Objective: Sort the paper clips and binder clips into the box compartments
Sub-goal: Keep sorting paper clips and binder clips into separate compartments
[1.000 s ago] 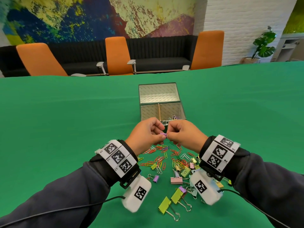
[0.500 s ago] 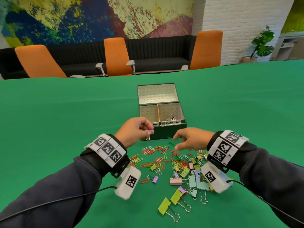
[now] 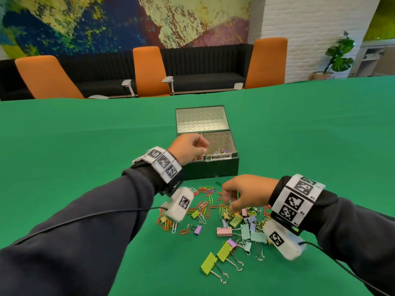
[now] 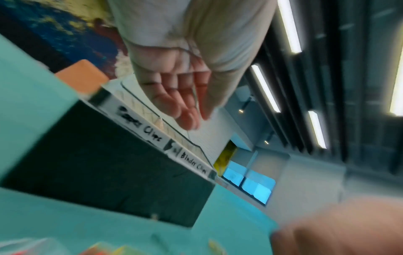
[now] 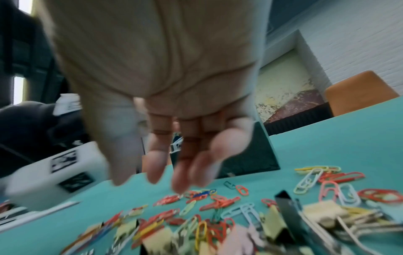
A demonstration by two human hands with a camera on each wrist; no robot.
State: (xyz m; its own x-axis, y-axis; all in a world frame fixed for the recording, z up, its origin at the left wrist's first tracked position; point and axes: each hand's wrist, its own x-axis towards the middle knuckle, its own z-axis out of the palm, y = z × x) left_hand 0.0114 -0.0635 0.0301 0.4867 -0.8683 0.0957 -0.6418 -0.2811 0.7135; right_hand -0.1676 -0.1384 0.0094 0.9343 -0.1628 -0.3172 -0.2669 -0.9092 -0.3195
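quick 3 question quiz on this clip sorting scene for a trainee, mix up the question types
1. True or false: the box lid is shut.
2. Which hand is over the box? A) left hand B) right hand
3. Fill in: the readable label on the box's front rim in the head view says "Binder ____".

Key: 1. false, the lid stands open. 2. A; the right hand is over the loose clips. 3. Clips.

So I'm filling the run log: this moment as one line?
left hand: open over box | right hand: open above clip pile | holding: nothing visible
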